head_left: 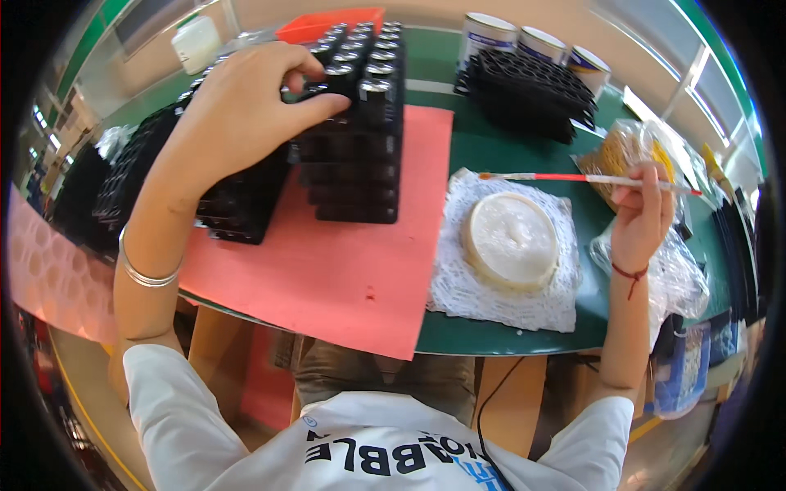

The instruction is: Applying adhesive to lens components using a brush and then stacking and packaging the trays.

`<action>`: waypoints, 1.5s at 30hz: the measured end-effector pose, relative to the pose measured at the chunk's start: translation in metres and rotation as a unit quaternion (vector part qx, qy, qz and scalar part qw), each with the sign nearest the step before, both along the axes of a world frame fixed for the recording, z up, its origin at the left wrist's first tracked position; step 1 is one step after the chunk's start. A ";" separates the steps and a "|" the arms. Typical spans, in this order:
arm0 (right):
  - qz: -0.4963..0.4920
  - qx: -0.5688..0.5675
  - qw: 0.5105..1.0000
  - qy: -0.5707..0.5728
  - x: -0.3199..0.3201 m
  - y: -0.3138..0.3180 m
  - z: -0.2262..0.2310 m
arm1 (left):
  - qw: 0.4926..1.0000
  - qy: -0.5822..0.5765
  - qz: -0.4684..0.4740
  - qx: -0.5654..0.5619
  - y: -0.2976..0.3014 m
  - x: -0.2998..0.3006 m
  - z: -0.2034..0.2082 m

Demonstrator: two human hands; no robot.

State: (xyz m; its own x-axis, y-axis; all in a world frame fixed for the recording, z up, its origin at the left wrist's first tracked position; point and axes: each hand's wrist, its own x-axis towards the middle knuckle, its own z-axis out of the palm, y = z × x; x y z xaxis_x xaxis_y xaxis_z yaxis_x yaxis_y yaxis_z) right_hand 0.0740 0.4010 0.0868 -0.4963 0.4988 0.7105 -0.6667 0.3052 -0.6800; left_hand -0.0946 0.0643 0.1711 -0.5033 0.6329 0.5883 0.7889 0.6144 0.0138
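Note:
My left hand (254,98) is over a tall stack of black plastic trays (352,180). Rows of small, shiny-topped metal cylinders (377,86) stand in its top tray. Thumb and curled fingers are apart at the nearest cylinders, and I see nothing held between them. Off to the right, my right hand (639,217) pinches a thin paintbrush (565,177) with a red and white handle. The brush lies almost level, its tip pointing left. Below it, a round, whitish shallow dish (512,241) rests on a white patterned cloth (458,286).
A pink sheet (311,286) covers part of the green table (540,335). More black trays (139,180) are at left. Behind are an orange bin (327,23), several cans (489,37) and a black tray stack (528,90). Clear plastic bags (675,278) lie at right.

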 end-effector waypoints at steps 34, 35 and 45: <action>0.188 -0.080 0.979 -0.019 -0.001 -0.017 0.003 | 0.666 -0.692 -0.213 0.179 0.030 0.032 -0.123; 0.206 -0.049 0.977 -0.018 -0.002 -0.017 0.002 | 0.663 -0.690 -0.226 0.181 0.031 0.030 -0.123; 0.242 -0.019 0.969 -0.044 -0.002 -0.027 -0.001 | 0.617 -0.721 -0.243 0.203 0.031 0.030 -0.125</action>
